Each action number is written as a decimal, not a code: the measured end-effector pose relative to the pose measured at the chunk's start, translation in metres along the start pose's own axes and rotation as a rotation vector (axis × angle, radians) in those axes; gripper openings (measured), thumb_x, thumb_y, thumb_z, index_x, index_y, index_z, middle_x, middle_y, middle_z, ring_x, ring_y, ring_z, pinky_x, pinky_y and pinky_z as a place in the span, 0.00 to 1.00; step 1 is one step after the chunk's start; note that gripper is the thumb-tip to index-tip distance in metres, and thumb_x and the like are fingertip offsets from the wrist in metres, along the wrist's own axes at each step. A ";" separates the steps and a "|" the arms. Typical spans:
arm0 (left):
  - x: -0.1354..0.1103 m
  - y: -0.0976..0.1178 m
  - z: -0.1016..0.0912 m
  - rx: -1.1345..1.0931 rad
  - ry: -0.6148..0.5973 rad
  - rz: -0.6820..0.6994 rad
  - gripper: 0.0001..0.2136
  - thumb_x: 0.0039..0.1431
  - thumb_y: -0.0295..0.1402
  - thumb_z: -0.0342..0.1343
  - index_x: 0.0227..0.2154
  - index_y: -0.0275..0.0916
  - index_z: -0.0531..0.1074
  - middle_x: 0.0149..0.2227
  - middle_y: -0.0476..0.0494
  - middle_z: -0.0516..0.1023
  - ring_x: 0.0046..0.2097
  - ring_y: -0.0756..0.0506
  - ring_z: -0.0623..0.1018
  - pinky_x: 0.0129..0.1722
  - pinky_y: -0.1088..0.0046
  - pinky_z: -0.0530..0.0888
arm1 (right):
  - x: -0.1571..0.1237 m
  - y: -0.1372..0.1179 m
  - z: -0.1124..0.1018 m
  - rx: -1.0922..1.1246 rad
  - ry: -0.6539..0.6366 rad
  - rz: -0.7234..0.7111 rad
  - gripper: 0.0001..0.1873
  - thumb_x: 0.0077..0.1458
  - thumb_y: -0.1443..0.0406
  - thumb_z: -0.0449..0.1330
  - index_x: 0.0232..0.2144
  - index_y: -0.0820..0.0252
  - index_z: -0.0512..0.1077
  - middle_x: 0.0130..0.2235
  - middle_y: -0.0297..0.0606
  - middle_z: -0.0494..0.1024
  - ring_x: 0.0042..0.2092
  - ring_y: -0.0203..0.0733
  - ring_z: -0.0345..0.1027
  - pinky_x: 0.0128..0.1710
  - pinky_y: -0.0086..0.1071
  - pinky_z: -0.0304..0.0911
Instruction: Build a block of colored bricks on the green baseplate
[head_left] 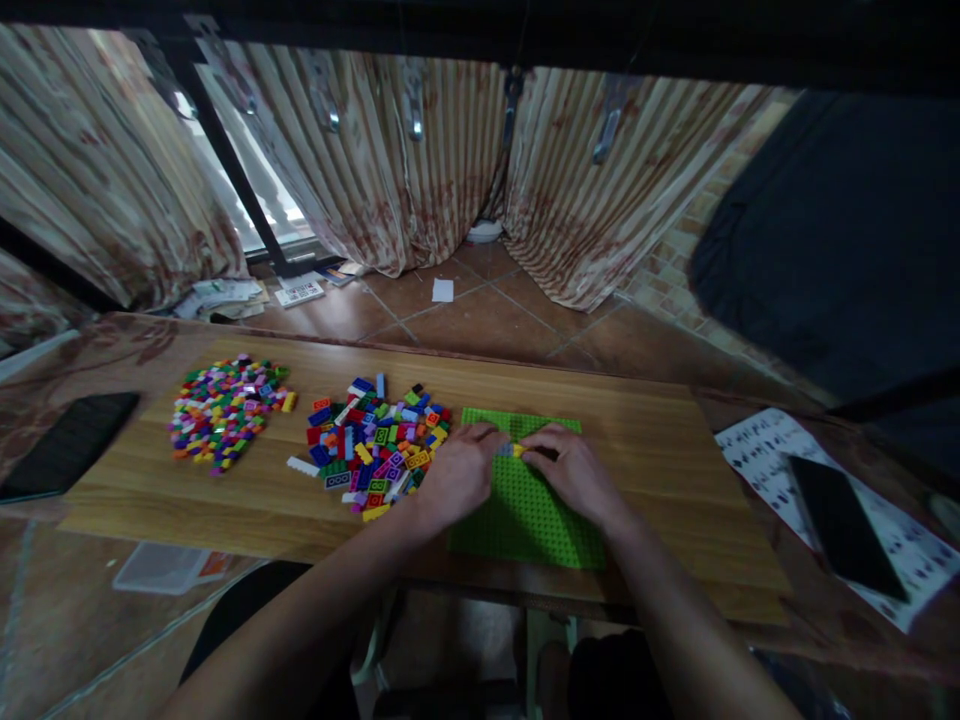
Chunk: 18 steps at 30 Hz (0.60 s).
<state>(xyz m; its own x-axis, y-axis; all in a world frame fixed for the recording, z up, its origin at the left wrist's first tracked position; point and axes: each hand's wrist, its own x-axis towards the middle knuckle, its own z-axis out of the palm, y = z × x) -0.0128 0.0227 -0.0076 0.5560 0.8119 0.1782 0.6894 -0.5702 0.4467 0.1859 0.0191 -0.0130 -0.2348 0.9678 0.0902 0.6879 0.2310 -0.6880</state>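
Note:
A green studded baseplate (525, 520) lies flat on the wooden board (660, 450) in front of me. My left hand (457, 475) rests on its left edge, fingers curled toward a small cluster of bricks (511, 450) near the plate's top. My right hand (574, 470) lies over the plate's upper right part, fingertips pressed on the same small bricks. Both hands meet at that spot; what each finger grips is too small to make out. A pile of larger mixed-colour bricks (375, 445) sits just left of my left hand.
A second pile of tiny coloured bricks (225, 410) lies further left. A dark phone (67, 445) rests at the far left, another phone (844, 525) on a printed sheet (757, 450) at the right. Curtains and tiled floor lie beyond the board.

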 end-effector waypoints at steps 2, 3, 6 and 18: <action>-0.001 0.002 0.001 0.043 -0.030 0.042 0.22 0.56 0.19 0.47 0.51 0.41 0.71 0.48 0.41 0.75 0.48 0.43 0.73 0.51 0.64 0.72 | 0.000 0.000 0.000 -0.011 0.000 -0.015 0.08 0.57 0.66 0.60 0.35 0.56 0.79 0.37 0.38 0.77 0.40 0.42 0.70 0.45 0.38 0.63; -0.002 0.003 0.002 0.062 -0.046 0.056 0.21 0.56 0.19 0.47 0.51 0.41 0.71 0.48 0.41 0.75 0.48 0.43 0.73 0.51 0.63 0.71 | 0.000 -0.001 0.000 -0.018 0.001 -0.017 0.08 0.57 0.66 0.60 0.35 0.56 0.80 0.37 0.39 0.77 0.40 0.42 0.70 0.45 0.37 0.63; -0.003 0.005 0.003 0.097 -0.080 0.079 0.19 0.59 0.22 0.47 0.52 0.40 0.70 0.48 0.41 0.75 0.49 0.42 0.71 0.52 0.63 0.70 | 0.001 -0.002 0.001 -0.047 0.008 -0.010 0.07 0.57 0.68 0.60 0.33 0.55 0.80 0.36 0.39 0.77 0.39 0.42 0.70 0.44 0.37 0.64; 0.000 0.016 0.006 0.335 -0.127 0.048 0.17 0.63 0.26 0.45 0.53 0.41 0.69 0.49 0.42 0.74 0.47 0.42 0.70 0.45 0.63 0.70 | 0.003 0.004 0.008 -0.071 0.050 -0.022 0.07 0.55 0.69 0.62 0.29 0.55 0.80 0.34 0.37 0.75 0.38 0.41 0.69 0.42 0.36 0.62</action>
<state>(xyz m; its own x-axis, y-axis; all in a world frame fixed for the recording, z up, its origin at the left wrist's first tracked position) 0.0011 0.0131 -0.0062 0.6298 0.7734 0.0724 0.7636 -0.6335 0.1247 0.1825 0.0218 -0.0208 -0.2171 0.9659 0.1412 0.7305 0.2567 -0.6328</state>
